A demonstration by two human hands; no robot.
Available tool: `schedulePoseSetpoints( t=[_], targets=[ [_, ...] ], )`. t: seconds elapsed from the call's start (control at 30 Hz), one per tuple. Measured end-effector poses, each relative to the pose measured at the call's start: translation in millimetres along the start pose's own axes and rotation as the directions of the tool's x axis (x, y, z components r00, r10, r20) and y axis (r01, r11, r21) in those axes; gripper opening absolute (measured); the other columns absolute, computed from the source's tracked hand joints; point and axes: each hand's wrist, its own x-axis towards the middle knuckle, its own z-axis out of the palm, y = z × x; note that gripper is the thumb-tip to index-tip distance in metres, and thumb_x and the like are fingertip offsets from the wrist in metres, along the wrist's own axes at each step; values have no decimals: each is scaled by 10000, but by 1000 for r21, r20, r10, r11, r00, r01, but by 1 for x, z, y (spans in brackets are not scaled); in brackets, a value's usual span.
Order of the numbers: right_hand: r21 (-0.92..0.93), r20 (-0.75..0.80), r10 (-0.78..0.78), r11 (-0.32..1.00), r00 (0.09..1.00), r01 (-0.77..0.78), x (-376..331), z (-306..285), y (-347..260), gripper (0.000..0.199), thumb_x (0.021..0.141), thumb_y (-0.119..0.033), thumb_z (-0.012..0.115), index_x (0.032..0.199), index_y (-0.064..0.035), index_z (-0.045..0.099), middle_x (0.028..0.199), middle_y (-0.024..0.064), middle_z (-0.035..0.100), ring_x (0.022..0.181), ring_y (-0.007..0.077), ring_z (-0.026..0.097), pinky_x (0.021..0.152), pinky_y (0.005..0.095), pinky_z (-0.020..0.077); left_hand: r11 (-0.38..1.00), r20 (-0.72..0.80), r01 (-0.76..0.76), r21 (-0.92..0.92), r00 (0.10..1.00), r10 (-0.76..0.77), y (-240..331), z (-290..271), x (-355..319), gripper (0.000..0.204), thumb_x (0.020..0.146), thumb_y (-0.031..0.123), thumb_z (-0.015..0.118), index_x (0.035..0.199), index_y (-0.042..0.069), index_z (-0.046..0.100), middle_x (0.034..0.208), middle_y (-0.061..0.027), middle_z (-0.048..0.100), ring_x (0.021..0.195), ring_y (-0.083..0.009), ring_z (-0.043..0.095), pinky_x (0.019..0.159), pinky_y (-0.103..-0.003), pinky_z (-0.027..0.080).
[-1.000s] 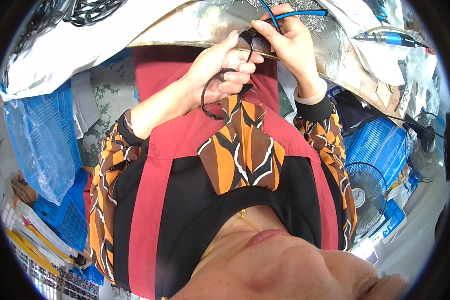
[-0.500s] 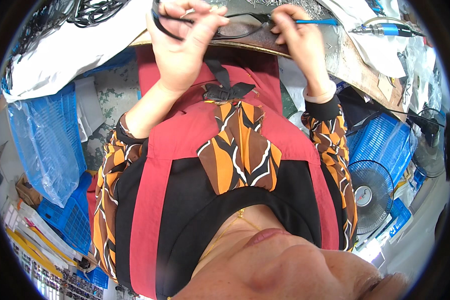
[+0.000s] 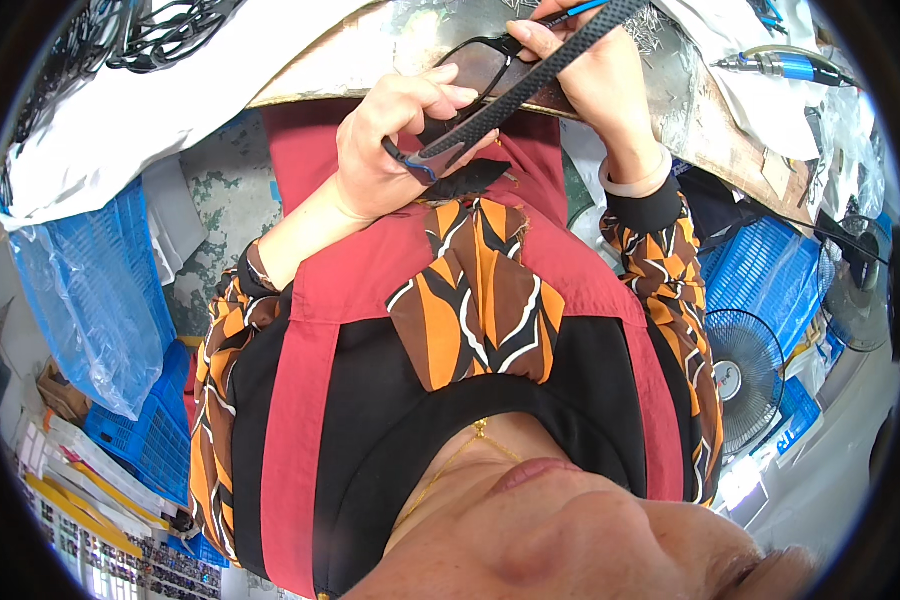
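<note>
A pair of dark-framed glasses (image 3: 482, 68) is between my two hands at the near edge of the workbench. My left hand (image 3: 385, 145) is closed round one side of the frame, thumb and fingers at a lens. With its fingers pinching the far side of the frame by the hinge, my right hand (image 3: 598, 88) is closed too. A dark, textured temple (image 3: 535, 80) slants across in front, from my left hand up past my right fingers. A slim blue piece (image 3: 582, 9) shows by my right fingertips; its kind is unclear.
Small metal pieces (image 3: 650, 30) lie scattered on the workbench (image 3: 330, 50). More dark frames (image 3: 175, 35) rest on white cloth at far left. A blue-and-silver corded hand tool (image 3: 790, 66) is at right. Blue crates (image 3: 100, 270) and a fan (image 3: 745, 385) stand around me.
The glasses have turned and tilted, bringing a temple across the front. My left hand has come lower and nearer my body; my right hand has shifted slightly up.
</note>
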Motion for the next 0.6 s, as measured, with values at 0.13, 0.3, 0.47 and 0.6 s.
schedulePoseSetpoints(
  t=[0.13,0.3,0.47,0.6],
  targets=[
    [155,73,1,988,997,-12,9,-5,8,204,843,-152,777,930,-21,648,799,92,675,773,221,670,706,345,519,999,-41,-31,-20,999,30,-5,4,-8,497,780,-41,860,1065,35,460,972,-141,671,957,-299,745,963,-518,591],
    [-19,61,-145,989,987,147,17,-7,6,211,837,-175,763,937,-20,662,805,131,684,782,260,681,721,394,521,998,-94,-57,-13,994,55,-7,12,-18,512,788,-47,853,1064,49,432,1016,-156,664,980,-316,747,983,-530,579],
    [-114,184,33,993,982,-12,21,-9,0,159,874,-128,697,966,-1,675,767,147,717,666,234,712,635,375,539,998,-78,-33,60,996,38,-5,15,-22,533,778,-33,868,1046,58,417,985,-134,652,973,-295,750,988,-512,579],
    [98,128,85,990,988,-98,9,-7,-1,215,915,-121,729,1046,25,640,799,105,725,676,177,714,636,308,566,1000,-170,17,22,985,-13,-2,17,-20,519,794,-17,867,1020,53,405,957,-113,646,938,-248,743,972,-486,592]
  ],
)
